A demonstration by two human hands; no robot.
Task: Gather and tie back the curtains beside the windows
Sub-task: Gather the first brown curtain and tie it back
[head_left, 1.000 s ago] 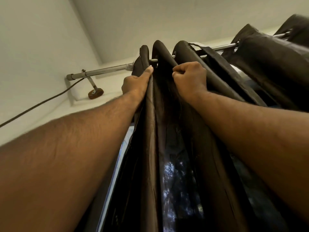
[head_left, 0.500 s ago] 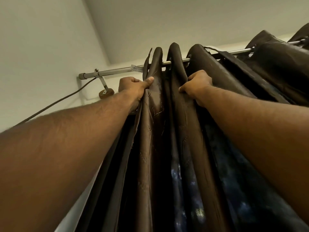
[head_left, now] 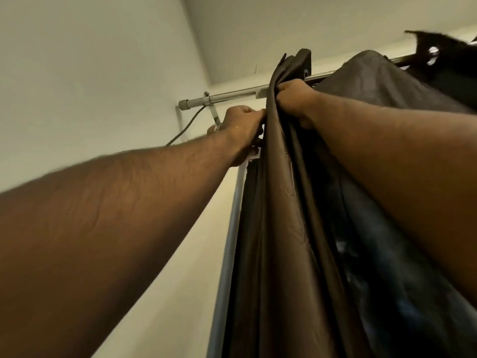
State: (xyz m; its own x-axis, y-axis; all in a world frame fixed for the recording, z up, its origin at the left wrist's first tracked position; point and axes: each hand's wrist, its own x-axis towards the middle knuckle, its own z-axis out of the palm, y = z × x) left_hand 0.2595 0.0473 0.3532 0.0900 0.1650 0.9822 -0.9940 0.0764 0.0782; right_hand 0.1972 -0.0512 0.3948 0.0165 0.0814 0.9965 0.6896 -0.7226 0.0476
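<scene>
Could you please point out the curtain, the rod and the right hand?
curtain [head_left: 281,202]: head view, middle of the gathered folds.
rod [head_left: 232,95]: head view, bare stretch near its left end.
right hand [head_left: 294,98]: head view, knuckles.

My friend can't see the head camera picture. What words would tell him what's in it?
Two bare arms reach up: the left hand and right hand grip bunched folds of a dark brown curtain just below a metal curtain rod. A cable hangs from the rod's left end beside a pale wall.

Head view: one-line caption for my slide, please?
Left hand and right hand bunch the dark curtain together just below the rod.
</scene>
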